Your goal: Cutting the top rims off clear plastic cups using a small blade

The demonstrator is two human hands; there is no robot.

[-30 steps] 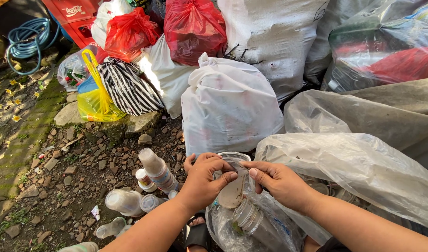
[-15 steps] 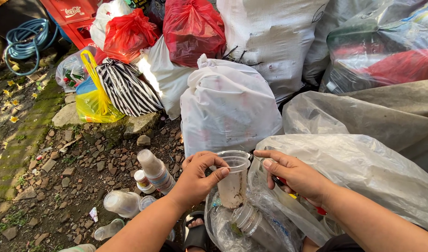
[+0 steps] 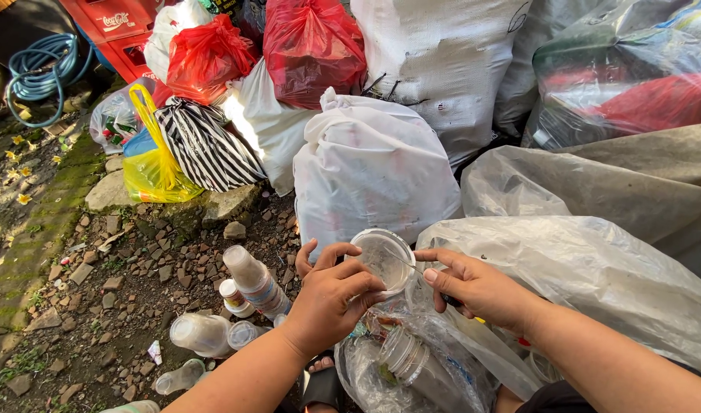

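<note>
Two hands: left hand (image 3: 331,298) grips clear round cup (image 3: 382,260); right hand (image 3: 473,287) pinches film.

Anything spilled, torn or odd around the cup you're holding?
Nothing torn that I can see. The left hand holds a clear plastic cup tipped toward the camera; the right hand touches its rim. Loose cups lie toppled on the stony ground.

Head camera: single view, angled downward.
We look from our head, forward and down, close over both hands (image 3: 331,294) at the lower frame edge; the stony ground (image 3: 75,306) and stacked bags (image 3: 373,172) lie farther ahead.
</note>
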